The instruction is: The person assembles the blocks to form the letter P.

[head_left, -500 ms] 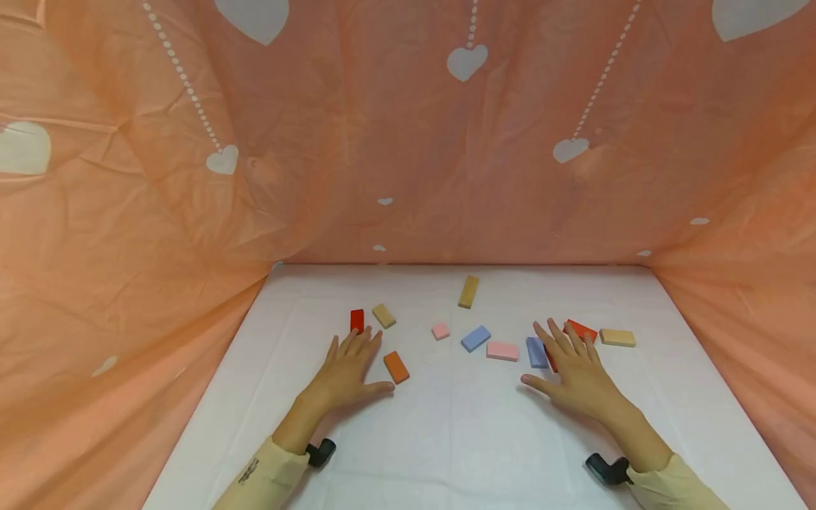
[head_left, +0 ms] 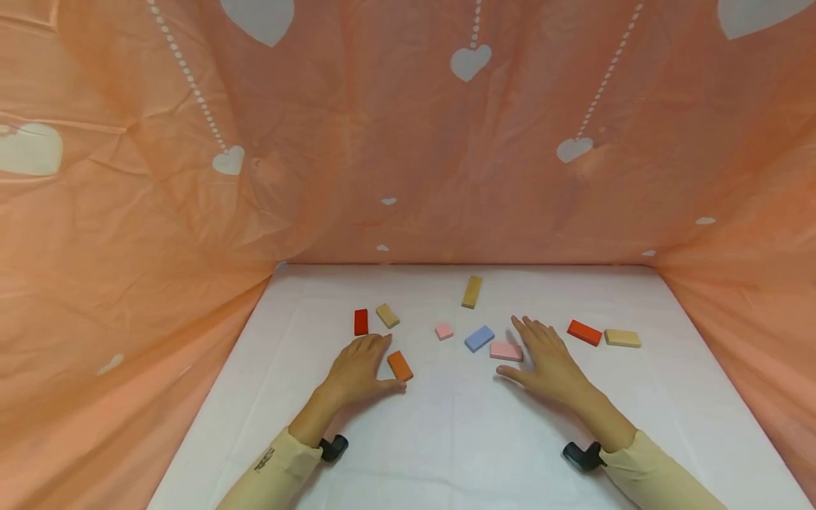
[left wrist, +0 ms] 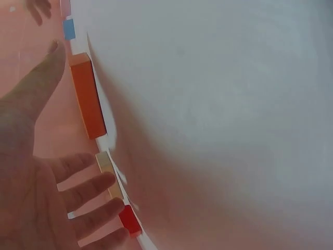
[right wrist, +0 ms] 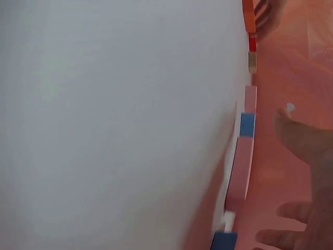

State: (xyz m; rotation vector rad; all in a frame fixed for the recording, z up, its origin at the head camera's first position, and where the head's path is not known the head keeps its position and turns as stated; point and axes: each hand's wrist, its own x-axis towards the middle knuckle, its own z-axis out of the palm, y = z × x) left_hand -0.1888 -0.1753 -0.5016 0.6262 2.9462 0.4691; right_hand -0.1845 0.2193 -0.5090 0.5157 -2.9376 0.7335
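1. Two hands lie palm down on the white table (head_left: 446, 439), neither gripping anything
2. left hand (head_left: 358, 372): fingers straight and relaxed. The thumb tip touches the near end of the orange block (head_left: 399, 365), which lies at the hand's 2 o'clock. Risk: a sideways thumb nudge would probably spin or skid it, since nothing backs it
3. left red block (head_left: 360, 321) sits at that hand's 12 o'clock and left tan block (head_left: 387, 315) at 1 o'clock, both just past the fingertips. Risk: a flat forward reach likely shoves them away
4. Centre: small pink block (head_left: 443, 331), blue block (head_left: 479, 338) and, at their 12 o'clock, long tan block (head_left: 472, 292). All are apart from both hands, so low risk
5. right hand (head_left: 542, 363): fingers spread, released. The pink block (head_left: 506, 350) is at its 10 o'clock, just beside the index finger; cannot tell if touching. Risk: a leftward sweep could ram it into the blue block
6. second blue block (right wrist: 223, 241) shows only in the right wrist view, by the fingers, and the hand hides it from the head view. Risk: it gets dragged unseen
7. right red block (head_left: 584, 332) and right tan block (head_left: 622, 338) are at 2 o'clock, clear of the hand
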